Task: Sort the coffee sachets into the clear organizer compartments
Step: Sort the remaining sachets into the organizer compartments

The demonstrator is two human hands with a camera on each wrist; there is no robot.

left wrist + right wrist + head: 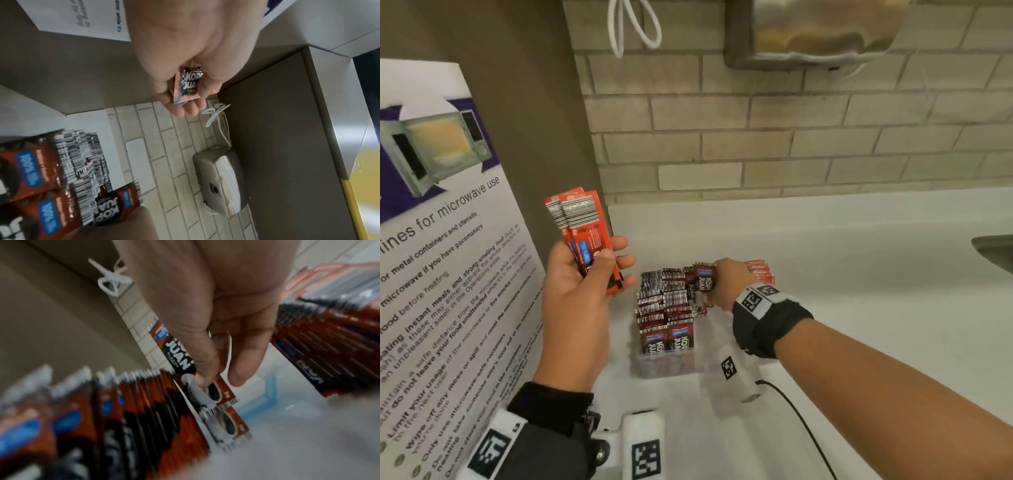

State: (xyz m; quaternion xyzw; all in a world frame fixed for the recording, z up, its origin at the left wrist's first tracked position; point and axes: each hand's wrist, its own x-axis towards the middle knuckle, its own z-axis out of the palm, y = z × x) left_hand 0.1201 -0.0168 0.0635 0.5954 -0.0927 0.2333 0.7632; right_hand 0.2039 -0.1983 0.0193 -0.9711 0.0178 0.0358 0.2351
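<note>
My left hand (585, 270) is raised beside the poster and holds a small bunch of red coffee sachets (582, 233) between thumb and fingers; the left wrist view shows their lower ends (188, 84) in the palm. My right hand (722, 284) reaches into the clear organizer (671, 366) and pinches a dark brown sachet (703, 279), seen closer in the right wrist view as a strip of dark brown sachets (207, 386) hanging over a compartment. Rows of dark brown sachets (666, 308) fill the left compartments. Red sachets (760, 270) stand behind my right hand.
A microwave-use poster (441, 274) leans at the left. The white counter (859, 291) runs right to a sink edge (993, 250). A steel dispenser (815, 31) and a white cord loop (633, 27) hang on the brick wall. A black cable (798, 421) trails near my right forearm.
</note>
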